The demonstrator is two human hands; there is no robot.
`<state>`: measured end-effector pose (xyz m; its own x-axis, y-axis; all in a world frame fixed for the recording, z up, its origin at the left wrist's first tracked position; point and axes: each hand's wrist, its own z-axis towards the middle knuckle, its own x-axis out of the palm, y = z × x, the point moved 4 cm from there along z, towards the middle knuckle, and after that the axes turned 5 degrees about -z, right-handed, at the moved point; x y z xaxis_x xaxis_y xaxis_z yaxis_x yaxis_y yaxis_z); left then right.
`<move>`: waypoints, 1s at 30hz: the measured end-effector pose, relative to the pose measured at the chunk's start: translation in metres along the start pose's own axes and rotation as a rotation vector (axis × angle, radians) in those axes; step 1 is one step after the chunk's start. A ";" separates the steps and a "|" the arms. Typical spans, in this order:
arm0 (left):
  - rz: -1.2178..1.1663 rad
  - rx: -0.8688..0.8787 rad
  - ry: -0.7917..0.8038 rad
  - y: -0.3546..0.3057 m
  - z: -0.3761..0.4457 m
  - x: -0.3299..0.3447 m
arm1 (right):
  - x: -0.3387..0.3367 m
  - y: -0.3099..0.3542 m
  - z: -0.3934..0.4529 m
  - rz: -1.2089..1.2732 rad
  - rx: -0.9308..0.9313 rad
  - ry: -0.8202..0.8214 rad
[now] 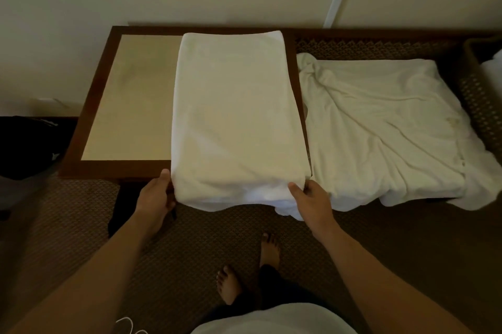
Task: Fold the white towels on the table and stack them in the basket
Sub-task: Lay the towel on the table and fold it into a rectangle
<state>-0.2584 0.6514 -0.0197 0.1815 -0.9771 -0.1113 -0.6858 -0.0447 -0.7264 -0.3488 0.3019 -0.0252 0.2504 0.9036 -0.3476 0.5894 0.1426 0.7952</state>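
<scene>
Both hands, left (156, 195) and right (309, 199), grip folded towel's (236, 116) near corners.

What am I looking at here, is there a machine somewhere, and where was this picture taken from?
No machine here: a person works with two bare hands. The single picture comes from a wide-angle camera worn on the head, looking forward and down, which is why you see both forearms and bare feet on the patterned carpet. On the dark-framed wooden table with a tan top lies a long, folded white towel, its near end hanging over the table's edge. The left hand grips that end's left corner and the right hand its right corner. To the right lies a crumpled, unfolded white towel. At the far right edge stands a dark woven basket with something white inside, only partly in view.
</scene>
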 end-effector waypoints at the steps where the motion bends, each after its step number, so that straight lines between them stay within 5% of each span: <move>1: 0.012 -0.007 0.004 0.001 0.002 -0.001 | 0.000 0.000 0.001 -0.015 -0.022 -0.008; 7: 0.000 -0.118 0.281 0.001 0.003 -0.003 | -0.007 0.003 -0.004 0.034 -0.089 -0.060; 14: 0.464 0.148 -0.078 0.000 0.003 -0.001 | -0.012 -0.013 0.005 -0.153 -0.052 -0.179; 30: 0.354 0.209 -0.148 -0.007 -0.006 0.006 | 0.006 0.016 -0.002 -0.229 0.007 -0.241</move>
<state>-0.2563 0.6445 -0.0114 0.0702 -0.8836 -0.4629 -0.5691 0.3456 -0.7461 -0.3397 0.3100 -0.0135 0.2846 0.7265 -0.6255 0.6567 0.3276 0.6793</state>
